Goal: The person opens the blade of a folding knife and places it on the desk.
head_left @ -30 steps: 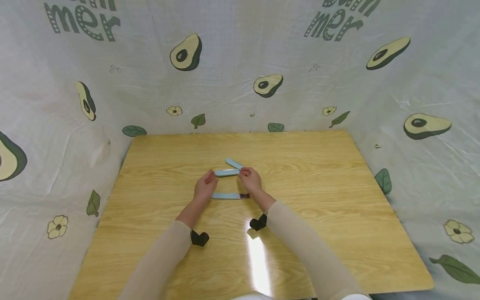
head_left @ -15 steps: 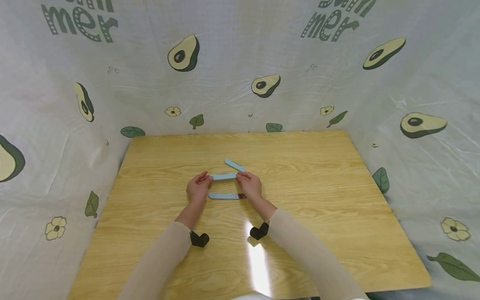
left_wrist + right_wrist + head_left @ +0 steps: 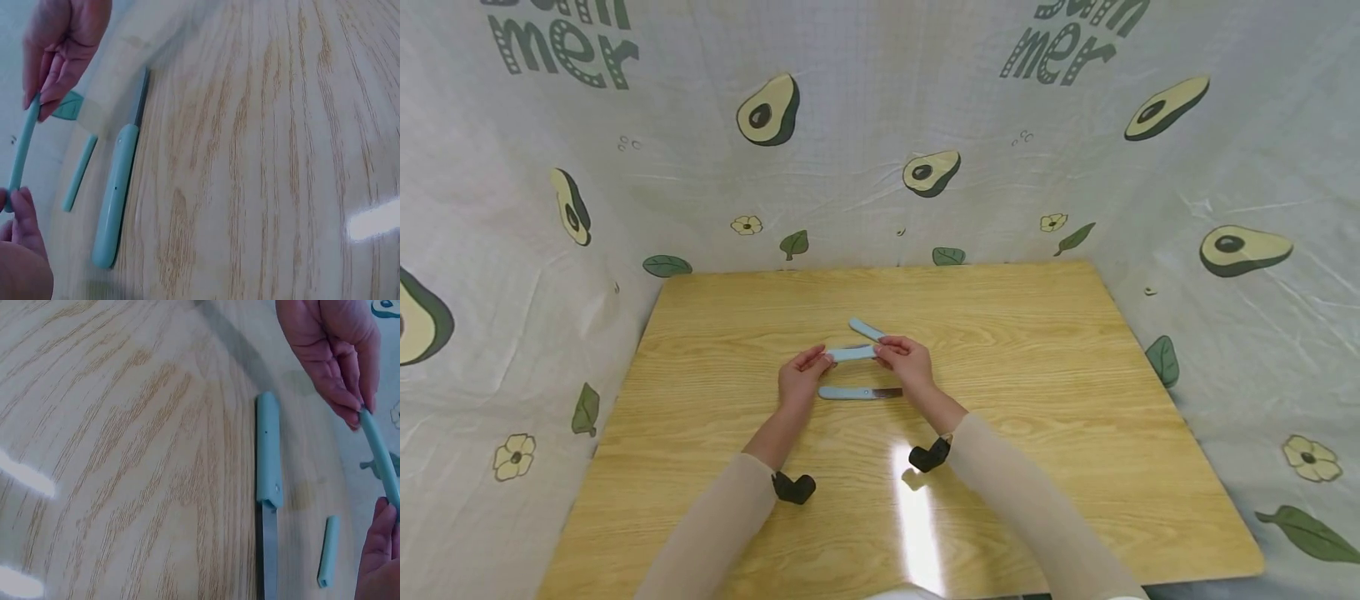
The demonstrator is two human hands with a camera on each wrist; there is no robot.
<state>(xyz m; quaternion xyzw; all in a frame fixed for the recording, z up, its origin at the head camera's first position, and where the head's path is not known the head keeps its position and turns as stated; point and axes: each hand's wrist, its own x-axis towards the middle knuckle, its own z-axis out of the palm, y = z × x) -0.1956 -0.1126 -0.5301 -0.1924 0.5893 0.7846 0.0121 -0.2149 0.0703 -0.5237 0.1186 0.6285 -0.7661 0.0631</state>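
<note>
A folding knife with a light blue handle (image 3: 852, 354) is held level above the table between both hands. My left hand (image 3: 799, 379) pinches its left end, and my right hand (image 3: 908, 365) pinches the right end. A thin grey strip shows along its far edge in the head view. Nearer to me, an opened knife (image 3: 846, 392) lies on the table; its blade (image 3: 270, 553) points right and shows clearly in the right wrist view. Just behind the hands lies another light blue handle (image 3: 867, 330) at a slant, its right end partly hidden by my right hand.
The wooden table (image 3: 1037, 433) extends widely around the hands. A pale cloth (image 3: 850, 108) printed with avocados and leaves hangs along its back and sides. Light reflects in a bright strip on the table's near part.
The held knife came toward me off its place near the slanted handle, then moved slightly right. Both hands keep their hold on its ends.
</note>
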